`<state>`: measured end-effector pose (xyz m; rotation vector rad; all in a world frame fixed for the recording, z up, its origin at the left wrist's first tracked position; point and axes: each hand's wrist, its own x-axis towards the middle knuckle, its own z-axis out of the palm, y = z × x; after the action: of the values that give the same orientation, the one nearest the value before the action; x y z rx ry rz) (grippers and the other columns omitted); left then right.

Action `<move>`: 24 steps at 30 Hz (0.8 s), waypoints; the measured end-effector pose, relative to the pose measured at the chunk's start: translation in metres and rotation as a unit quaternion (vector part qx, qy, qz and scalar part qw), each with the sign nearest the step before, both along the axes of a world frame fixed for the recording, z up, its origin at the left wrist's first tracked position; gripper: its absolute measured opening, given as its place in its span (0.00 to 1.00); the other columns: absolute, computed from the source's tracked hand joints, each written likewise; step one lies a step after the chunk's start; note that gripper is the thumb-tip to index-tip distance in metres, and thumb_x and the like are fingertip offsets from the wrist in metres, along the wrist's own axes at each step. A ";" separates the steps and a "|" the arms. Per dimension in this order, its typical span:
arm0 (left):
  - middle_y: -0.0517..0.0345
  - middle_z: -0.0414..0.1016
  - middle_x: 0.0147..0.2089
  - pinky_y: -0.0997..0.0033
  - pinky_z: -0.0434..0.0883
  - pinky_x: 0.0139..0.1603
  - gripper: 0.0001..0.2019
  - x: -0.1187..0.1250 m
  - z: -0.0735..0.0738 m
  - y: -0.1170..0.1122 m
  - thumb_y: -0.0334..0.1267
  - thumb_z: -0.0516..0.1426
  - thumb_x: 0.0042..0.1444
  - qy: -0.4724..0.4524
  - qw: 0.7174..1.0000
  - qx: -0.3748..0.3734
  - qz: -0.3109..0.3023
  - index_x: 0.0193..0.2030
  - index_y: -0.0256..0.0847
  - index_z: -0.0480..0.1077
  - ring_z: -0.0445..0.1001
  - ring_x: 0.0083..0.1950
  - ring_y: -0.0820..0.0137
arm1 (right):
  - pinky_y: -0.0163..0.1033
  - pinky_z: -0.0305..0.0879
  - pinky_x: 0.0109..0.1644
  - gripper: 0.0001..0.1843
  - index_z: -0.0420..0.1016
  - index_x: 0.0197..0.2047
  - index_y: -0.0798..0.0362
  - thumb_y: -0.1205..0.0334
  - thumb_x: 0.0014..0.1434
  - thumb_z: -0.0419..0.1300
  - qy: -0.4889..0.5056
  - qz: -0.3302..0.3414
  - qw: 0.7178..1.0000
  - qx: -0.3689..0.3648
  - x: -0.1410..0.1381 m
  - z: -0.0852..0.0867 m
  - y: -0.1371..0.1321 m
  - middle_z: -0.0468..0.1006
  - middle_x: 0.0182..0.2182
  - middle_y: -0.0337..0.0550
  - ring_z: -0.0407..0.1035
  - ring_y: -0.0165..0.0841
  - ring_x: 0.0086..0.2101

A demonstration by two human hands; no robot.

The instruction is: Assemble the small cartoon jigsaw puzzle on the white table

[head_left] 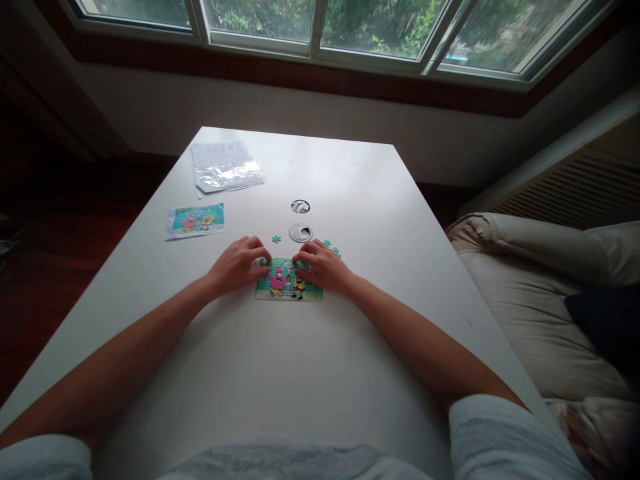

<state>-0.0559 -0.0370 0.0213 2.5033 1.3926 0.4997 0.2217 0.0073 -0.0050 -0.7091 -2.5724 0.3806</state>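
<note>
A nearly rectangular jigsaw puzzle (287, 287) with a pink starfish and a yellow sponge cartoon figure lies flat on the white table. My left hand (243, 263) is at its upper left corner, thumb and fingers curled in on the edge. On the opposite side, my right hand (325, 265) has its fingers bent over the upper right part and hides some of that corner. Whether a loose piece sits in either pinch is too small to tell. One loose green puzzle piece (277, 239) lies just beyond the puzzle, and several more pieces (327, 243) are scattered beyond my right hand.
A printed picture sheet (195, 221) with the same cartoon lies to the left. Clear plastic packaging with paper (227, 167) rests at the far left of the table (350, 180). Two round cable holes (301, 233) break the tabletop. A beige sofa (510, 287) stands at right.
</note>
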 end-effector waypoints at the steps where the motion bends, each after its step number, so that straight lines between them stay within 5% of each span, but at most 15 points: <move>1: 0.54 0.73 0.48 0.60 0.67 0.50 0.07 0.000 0.000 0.000 0.41 0.61 0.60 0.003 1.000 0.001 -0.002 0.44 0.47 0.77 0.70 0.48 0.61 | 0.45 0.64 0.51 0.09 0.77 0.48 0.48 0.58 0.65 0.61 0.000 -0.001 1.000 0.001 0.000 0.000 0.000 0.73 0.42 0.48 0.64 0.41 0.45; 24: 0.54 0.75 0.43 0.63 0.67 0.48 0.06 0.000 -0.002 0.003 0.40 0.58 0.64 0.000 1.000 0.006 -0.028 0.39 0.46 0.77 0.69 0.44 0.64 | 0.46 0.64 0.51 0.09 0.77 0.48 0.48 0.58 0.65 0.62 0.004 -0.008 1.000 -0.015 0.000 0.001 0.000 0.74 0.43 0.48 0.64 0.41 0.45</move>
<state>-0.0556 -0.0344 0.0192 2.5449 1.3180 0.4993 0.2216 0.0076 -0.0036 -0.7363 -2.5573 0.4159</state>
